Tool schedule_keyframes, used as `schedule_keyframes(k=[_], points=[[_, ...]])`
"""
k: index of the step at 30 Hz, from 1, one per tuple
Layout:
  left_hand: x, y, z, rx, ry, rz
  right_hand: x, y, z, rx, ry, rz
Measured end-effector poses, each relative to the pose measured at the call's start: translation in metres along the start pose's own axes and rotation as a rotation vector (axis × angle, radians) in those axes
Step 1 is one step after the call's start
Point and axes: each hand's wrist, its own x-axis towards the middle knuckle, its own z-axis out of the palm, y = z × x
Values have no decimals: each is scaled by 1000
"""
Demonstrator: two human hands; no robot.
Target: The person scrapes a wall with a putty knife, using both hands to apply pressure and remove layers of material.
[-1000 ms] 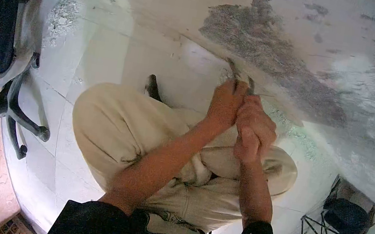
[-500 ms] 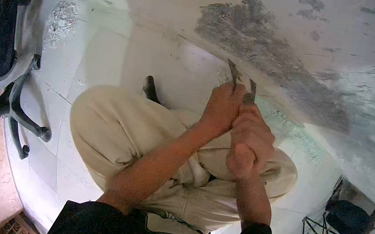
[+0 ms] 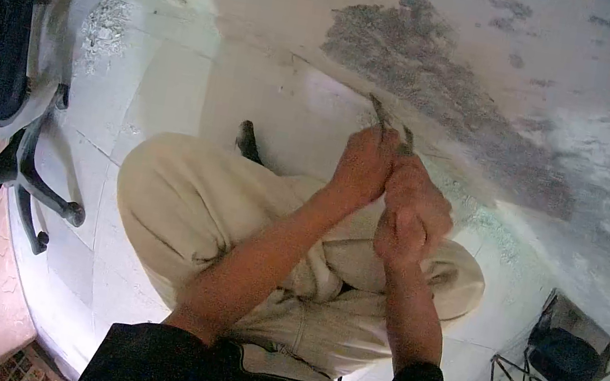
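Pushed farther, my right hand [image 3: 418, 209] grips a flat dark metal tool [image 3: 408, 138], beside my left hand [image 3: 365, 162] clasping a thin dark metal blade [image 3: 377, 108]; seemingly mid-stroke.

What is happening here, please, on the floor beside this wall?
A person sits on the floor, left hand and right hand close together, gripping what looks like a flat scraper near the foot of the wall. The wall has a rough grey patch, and pale crumbs lie along its base.
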Motion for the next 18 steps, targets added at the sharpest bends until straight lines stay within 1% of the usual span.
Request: schedule_keyframes(k=[2,3,5,7,9,10,12,13,15,16,18], points=[[-4,6,-6,12,6,-13,0,20,7,244,89,28],[-2,9,-11,26,14,-34,6,13,11,198,107,-133],[9,10,-15,40,26,4,17,8,10,222,124,-144],[1,9,-14,35,3,23,8,4,8,229,148,-115],[6,6,-18,32,-29,-95,12,10,9,197,92,-4],[7,10,-20,32,-24,-91,15,5,9,196,91,-10],[10,16,-26,-84,-14,-111,22,-6,11,233,73,-167],[9,12,-22,-83,-24,-117,19,-2,13,234,77,-156],[12,4,-14,-104,-80,-156,13,9,16,76,142,-72],[11,4,-15,-102,-77,-152,11,8,18,78,143,-77],[10,5,-20,26,-77,-84,12,7,21,-77,231,-113]])
